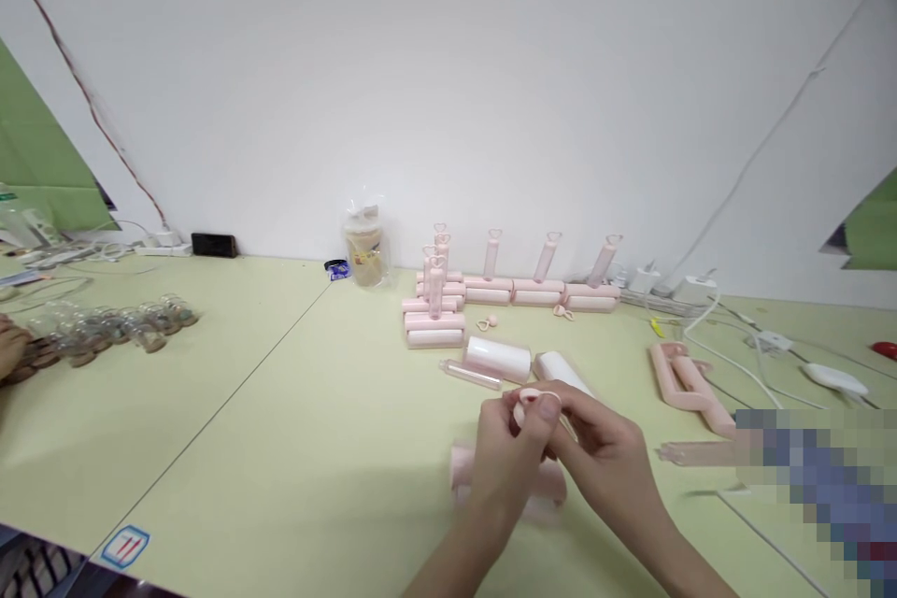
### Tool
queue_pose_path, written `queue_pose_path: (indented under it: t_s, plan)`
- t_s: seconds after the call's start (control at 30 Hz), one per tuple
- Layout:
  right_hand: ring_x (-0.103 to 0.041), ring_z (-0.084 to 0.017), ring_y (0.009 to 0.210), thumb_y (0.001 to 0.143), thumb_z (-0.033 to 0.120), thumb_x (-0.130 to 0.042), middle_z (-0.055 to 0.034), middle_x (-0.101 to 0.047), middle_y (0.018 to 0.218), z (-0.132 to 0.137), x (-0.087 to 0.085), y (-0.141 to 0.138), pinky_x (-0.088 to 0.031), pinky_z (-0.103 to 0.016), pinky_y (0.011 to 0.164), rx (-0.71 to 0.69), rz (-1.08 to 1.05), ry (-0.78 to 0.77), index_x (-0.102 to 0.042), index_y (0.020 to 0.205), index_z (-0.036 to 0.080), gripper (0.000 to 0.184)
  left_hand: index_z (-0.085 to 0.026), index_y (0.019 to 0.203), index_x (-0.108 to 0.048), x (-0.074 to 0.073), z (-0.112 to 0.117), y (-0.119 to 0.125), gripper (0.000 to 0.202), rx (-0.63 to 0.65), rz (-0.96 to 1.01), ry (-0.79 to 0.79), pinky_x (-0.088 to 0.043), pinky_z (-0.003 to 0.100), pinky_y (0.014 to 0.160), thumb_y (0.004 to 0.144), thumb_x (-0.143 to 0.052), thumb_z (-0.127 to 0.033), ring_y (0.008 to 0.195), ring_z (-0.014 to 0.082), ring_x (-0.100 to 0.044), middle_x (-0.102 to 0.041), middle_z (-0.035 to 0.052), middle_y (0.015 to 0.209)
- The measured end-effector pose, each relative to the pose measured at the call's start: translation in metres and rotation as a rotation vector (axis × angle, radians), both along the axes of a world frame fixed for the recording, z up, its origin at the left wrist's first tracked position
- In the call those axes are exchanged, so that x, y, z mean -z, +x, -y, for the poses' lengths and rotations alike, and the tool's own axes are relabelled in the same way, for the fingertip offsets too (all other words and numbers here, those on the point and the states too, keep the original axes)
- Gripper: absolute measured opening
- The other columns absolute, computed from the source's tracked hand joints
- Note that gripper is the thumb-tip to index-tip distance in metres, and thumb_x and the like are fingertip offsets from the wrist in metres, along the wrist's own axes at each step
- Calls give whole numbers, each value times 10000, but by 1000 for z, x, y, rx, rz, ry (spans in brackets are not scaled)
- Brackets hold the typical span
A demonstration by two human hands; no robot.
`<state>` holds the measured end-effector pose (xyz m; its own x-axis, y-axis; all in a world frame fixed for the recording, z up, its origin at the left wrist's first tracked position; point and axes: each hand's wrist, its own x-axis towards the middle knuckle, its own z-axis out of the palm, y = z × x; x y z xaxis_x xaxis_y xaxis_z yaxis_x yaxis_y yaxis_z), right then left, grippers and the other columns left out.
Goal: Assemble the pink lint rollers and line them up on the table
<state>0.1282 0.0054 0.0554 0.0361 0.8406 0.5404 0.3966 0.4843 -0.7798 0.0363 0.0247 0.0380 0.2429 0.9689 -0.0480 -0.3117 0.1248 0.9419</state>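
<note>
Two bare hands met above the yellow-green table (280, 448): the left hand (510, 453) pinched a small pink looped piece (538, 394) under its thumb, while the right hand (604, 434) curled its fingers close against it; whether those pinched too, I could not tell. Beneath both hands lay a pink roller (462, 464), partly hidden. Just beyond the left hand were a translucent tube (472, 375) and a white roll (499, 359); a second white roll (562, 372) lay behind the right hand. Farther beyond stood pink handles (548, 259). Right of the right hand rested a pink frame (690, 390).
</note>
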Motion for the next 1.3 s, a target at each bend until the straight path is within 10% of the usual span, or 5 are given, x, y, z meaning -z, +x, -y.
queue_pose_path:
  t_s: [0.53, 0.9, 1.3]
  plan:
    - [-633, -234, 903, 855, 242, -479, -66, -701, 954, 2, 0, 0, -525, -300, 716, -91, 165, 84, -674, 977, 231, 231, -196, 539, -402, 6, -5, 1, 307, 2, 6, 161, -230, 215, 410, 667, -536, -441, 422, 64, -226, -255, -84, 446]
    - [-627, -212, 833, 818, 278, -523, -47, -693, 858, -8, -18, 4, -510, -318, 729, -190, 253, 1, -653, 849, 237, 140, -209, 468, -350, 8, -5, -4, 607, 67, 59, 226, -215, 226, 395, 515, -462, -803, 389, 58, -222, -212, -88, 411]
    - [-635, -221, 825, 869, 324, -416, -60, -712, 891, -8, 1, -9, -507, -293, 637, -232, 35, -12, -690, 879, 225, 291, -201, 555, -389, 3, -3, 0, 317, -16, 55, 112, -330, 217, 482, 580, -613, -424, 518, 94, -361, -327, -64, 522]
